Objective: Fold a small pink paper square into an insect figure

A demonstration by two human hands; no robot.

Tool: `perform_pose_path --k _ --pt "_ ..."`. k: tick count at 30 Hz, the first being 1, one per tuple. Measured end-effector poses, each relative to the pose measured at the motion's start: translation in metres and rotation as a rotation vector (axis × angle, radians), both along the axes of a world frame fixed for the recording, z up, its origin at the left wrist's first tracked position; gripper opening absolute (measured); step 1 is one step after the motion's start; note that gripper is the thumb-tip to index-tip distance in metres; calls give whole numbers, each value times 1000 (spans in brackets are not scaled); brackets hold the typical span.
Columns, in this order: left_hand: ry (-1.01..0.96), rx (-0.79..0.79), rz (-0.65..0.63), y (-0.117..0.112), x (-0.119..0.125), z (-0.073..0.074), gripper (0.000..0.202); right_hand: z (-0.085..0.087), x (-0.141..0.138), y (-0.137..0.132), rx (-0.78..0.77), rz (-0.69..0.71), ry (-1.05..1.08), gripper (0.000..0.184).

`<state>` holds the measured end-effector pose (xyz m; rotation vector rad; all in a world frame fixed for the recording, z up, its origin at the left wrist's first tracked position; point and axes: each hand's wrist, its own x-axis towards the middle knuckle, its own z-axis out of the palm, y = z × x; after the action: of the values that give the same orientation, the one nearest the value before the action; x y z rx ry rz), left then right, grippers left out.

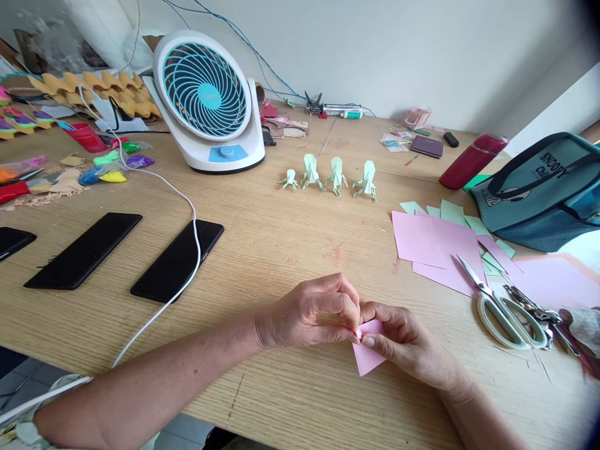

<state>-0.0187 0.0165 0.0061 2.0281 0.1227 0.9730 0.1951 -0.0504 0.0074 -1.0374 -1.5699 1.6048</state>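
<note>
A small folded piece of pink paper [368, 357] is held between my two hands above the front of the table. My left hand [323, 312] pinches its upper left edge between thumb and fingers. From the other side, my right hand [407, 340] grips it, with the thumb lying on the front face and the fingers behind. The paper's lower corner points down and stays uncovered. Part of the fold lies hidden under my fingertips. Beyond my hands stand several pale green folded paper figures [336, 175] with thin legs, in a row.
Pink sheets [422, 240], green paper pieces and scissors [509, 319] lie to the right, near a teal bag [539, 194] and a red bottle [473, 161]. A white fan [206, 94] stands at the back. Phones [178, 261] lie left, one crossed by a white cable [154, 315].
</note>
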Motion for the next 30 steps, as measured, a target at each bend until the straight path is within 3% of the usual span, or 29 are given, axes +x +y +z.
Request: perform_pose_path --k 11,30 --pt "-29 228 136 -5 0 6 13 -2 3 -1 -29 39 20 21" --pt "-17 248 203 -6 1 2 13 -1 1 -2 -1 17 -20 26"
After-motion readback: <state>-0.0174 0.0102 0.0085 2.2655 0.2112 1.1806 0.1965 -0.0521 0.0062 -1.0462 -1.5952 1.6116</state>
